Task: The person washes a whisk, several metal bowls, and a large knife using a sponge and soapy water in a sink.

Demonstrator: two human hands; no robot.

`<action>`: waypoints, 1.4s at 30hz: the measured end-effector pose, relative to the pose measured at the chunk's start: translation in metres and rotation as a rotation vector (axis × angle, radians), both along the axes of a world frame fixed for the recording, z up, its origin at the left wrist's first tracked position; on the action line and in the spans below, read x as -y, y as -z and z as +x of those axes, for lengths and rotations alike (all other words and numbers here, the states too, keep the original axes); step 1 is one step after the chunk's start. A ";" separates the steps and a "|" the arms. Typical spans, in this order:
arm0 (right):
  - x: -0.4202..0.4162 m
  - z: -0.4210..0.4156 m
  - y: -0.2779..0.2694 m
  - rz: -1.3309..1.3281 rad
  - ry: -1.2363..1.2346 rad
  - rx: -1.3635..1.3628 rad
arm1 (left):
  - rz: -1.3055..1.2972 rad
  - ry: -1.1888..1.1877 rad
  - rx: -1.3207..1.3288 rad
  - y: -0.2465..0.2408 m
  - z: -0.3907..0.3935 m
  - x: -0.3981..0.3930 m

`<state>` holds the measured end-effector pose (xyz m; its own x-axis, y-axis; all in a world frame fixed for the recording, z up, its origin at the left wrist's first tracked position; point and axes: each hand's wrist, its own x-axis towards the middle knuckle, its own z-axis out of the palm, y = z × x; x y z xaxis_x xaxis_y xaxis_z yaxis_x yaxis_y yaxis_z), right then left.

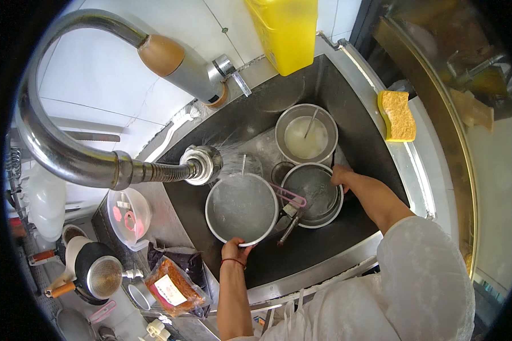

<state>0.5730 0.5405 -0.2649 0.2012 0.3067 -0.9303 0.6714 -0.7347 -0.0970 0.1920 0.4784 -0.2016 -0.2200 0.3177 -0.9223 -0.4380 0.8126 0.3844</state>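
Observation:
Water sprays from the metal faucet head (pixel 201 165) into the dark sink (pixel 256 279). My left hand (pixel 237 251) grips the near rim of a round metal pan (pixel 242 209) under the spray. My right hand (pixel 342 178) holds the right rim of a second round metal pan (pixel 309 189), its fingers partly hidden. Between the two pans lie a pink-handled utensil (pixel 296 198) and a brush (pixel 291 230). Behind the second pan, a metal bowl (pixel 306 133) holds cloudy liquid with a thin utensil leaning in it.
A yellow container (pixel 286 36) stands at the back edge, and a yellow sponge (pixel 397 116) lies on the right ledge. Left of the sink are a white brush (pixel 170 134), a clear plastic bowl (pixel 129 217) and a packaged food bag (pixel 175 287). The curved faucet (pixel 68 157) arches over the left side.

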 end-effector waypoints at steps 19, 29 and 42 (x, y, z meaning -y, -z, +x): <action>0.071 -0.197 0.083 0.794 -1.451 0.004 | -0.074 -0.054 0.085 0.029 -0.002 -0.006; 0.031 -0.223 0.063 0.803 -1.275 -0.049 | 0.093 -0.115 -0.106 -0.035 0.010 -0.020; 0.038 -0.254 0.099 1.043 -1.033 -0.227 | 0.185 -0.130 -0.124 -0.066 0.018 -0.043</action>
<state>0.3192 0.5029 -0.3640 -0.6317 0.7523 -0.1871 0.7389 0.5114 -0.4387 0.2096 0.5211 -0.1357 -0.3775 0.4402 -0.8147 -0.4747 0.6634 0.5784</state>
